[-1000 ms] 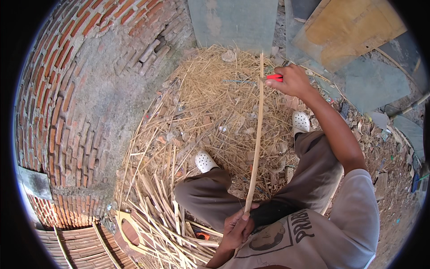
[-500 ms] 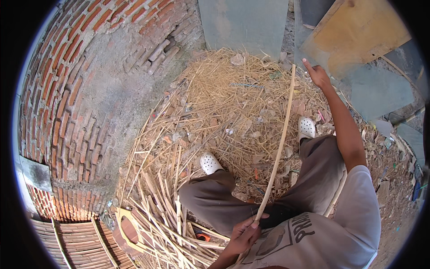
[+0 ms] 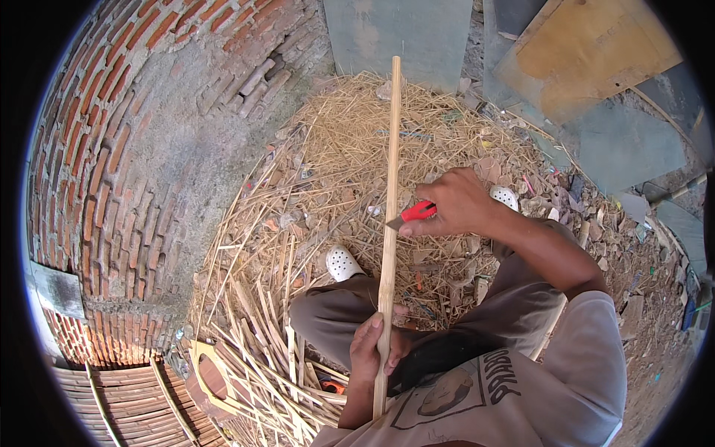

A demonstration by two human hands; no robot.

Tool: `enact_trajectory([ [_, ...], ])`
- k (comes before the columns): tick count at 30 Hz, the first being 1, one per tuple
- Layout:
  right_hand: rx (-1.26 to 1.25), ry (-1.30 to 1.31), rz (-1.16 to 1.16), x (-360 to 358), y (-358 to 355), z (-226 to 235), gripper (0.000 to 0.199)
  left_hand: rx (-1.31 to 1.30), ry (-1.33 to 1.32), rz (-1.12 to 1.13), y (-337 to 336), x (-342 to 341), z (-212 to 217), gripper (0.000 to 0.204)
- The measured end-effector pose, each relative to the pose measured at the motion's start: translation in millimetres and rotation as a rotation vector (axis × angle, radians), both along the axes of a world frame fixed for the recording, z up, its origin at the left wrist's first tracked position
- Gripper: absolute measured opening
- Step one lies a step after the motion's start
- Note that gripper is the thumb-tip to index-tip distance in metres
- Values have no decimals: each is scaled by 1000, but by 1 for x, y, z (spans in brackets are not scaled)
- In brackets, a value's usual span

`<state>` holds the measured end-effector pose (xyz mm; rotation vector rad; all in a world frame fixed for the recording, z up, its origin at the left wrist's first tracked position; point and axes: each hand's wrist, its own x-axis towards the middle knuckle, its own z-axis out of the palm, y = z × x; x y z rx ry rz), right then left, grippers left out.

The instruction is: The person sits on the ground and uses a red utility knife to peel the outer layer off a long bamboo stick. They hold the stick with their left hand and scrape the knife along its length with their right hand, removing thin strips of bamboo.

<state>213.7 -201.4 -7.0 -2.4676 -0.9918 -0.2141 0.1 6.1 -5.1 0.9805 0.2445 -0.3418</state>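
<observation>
A long pale bamboo strip [image 3: 391, 149] stretches away from my lap, nearly straight ahead. My left hand [image 3: 372, 346] is wrapped around its lower part, close to my body. In my right hand [image 3: 463, 205] is a red-handled utility knife [image 3: 418, 211], its short grey blade pointing left. The blade meets the strip's right edge around its middle, though I cannot tell whether it bites into the wood. Part of the knife's handle is hidden inside my fingers.
Cut bamboo strips [image 3: 275, 357] lie in a heap at my left, near a yellowish frame [image 3: 212, 372]. Straw and shavings [image 3: 342, 141] cover the ground ahead. A brick wall [image 3: 112, 179] rises at left; boards [image 3: 588, 59] lean at the far right. My white clogs [image 3: 342, 264] stand below.
The strip has swung left and sits more upright in view. My right hand has come in from the far right to the strip, and the red knife now shows in it.
</observation>
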Motion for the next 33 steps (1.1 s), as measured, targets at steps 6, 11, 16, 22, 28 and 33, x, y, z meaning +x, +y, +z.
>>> enact_trajectory([
  [6, -56, -35, -60, -7, 9, -8, 69, 29, -25, 3, 0, -3, -3, 49],
  [11, -28, -68, -54, 6, 9, -11, 70, 104, 11, -19, -1, -3, 6, 50],
  [16, 19, -114, -135, 22, 7, -9, 70, 66, 10, 1, 1, -10, 3, 49],
  [22, -4, -33, -247, 32, 3, -6, 68, 43, 5, 4, 0, -15, -1, 49],
  [28, 3, 136, -515, 90, -36, -8, 81, -20, 61, -82, -7, -29, -1, 48],
  [33, 78, 123, -658, 113, -52, -15, 84, -34, 68, -159, -8, -42, 0, 48],
])
